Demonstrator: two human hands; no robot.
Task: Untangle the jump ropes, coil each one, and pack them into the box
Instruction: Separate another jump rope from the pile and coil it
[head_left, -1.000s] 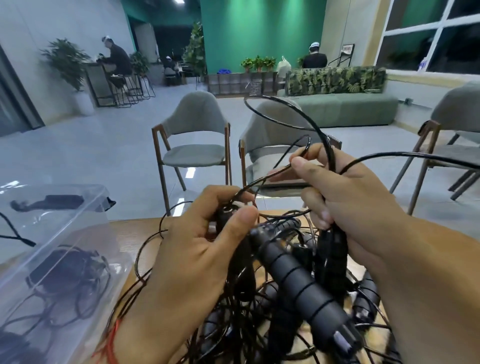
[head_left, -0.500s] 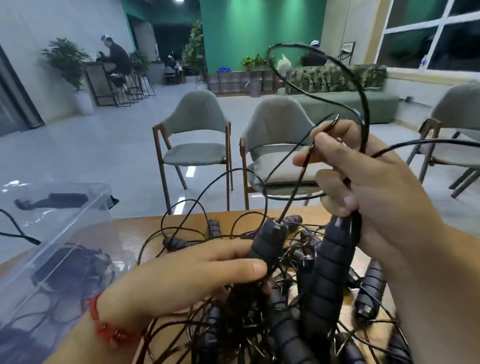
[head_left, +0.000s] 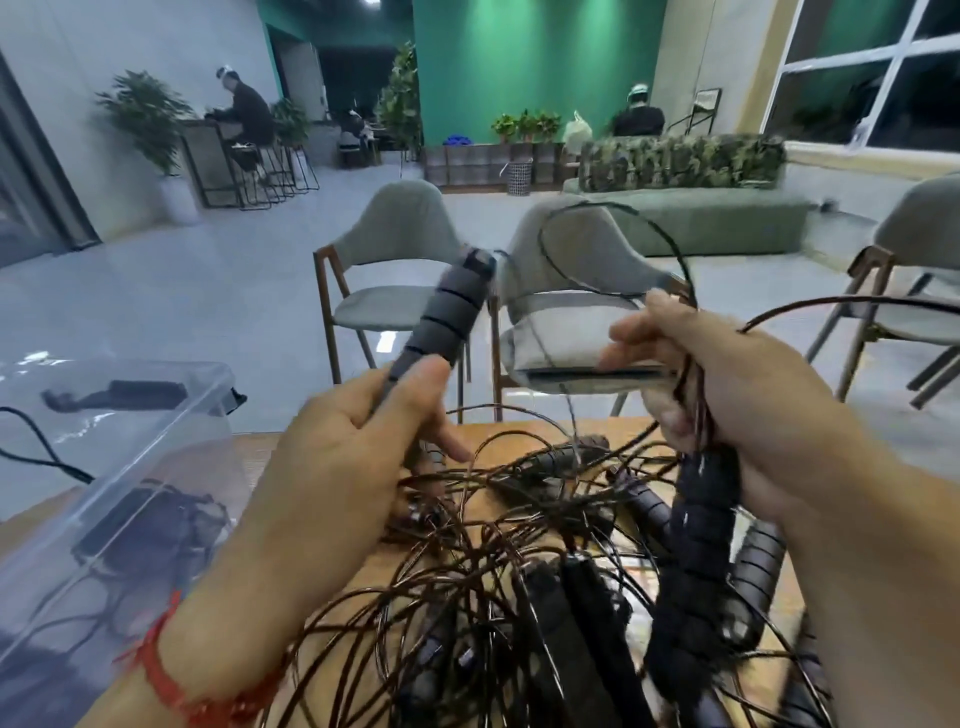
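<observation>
A tangled pile of black jump ropes (head_left: 519, 587) with ribbed handles and thin cords lies on the wooden table (head_left: 524, 434). My left hand (head_left: 337, 462) grips one ribbed handle (head_left: 452, 306) and holds it raised, pointing up and away. My right hand (head_left: 737, 405) holds another handle (head_left: 696, 525) hanging downward together with a bundle of cord; a cord loop (head_left: 613, 244) arcs above it. The clear plastic box (head_left: 104, 467) stands at the left with coiled ropes inside.
Two grey chairs (head_left: 395, 291) stand just beyond the table's far edge, another chair (head_left: 914, 291) at the right. A green sofa, plants and seated people are far back in the room.
My left hand has left the pile and lifted a handle up above the table. My right hand has lowered a little, and the cord loop above it has dropped.
</observation>
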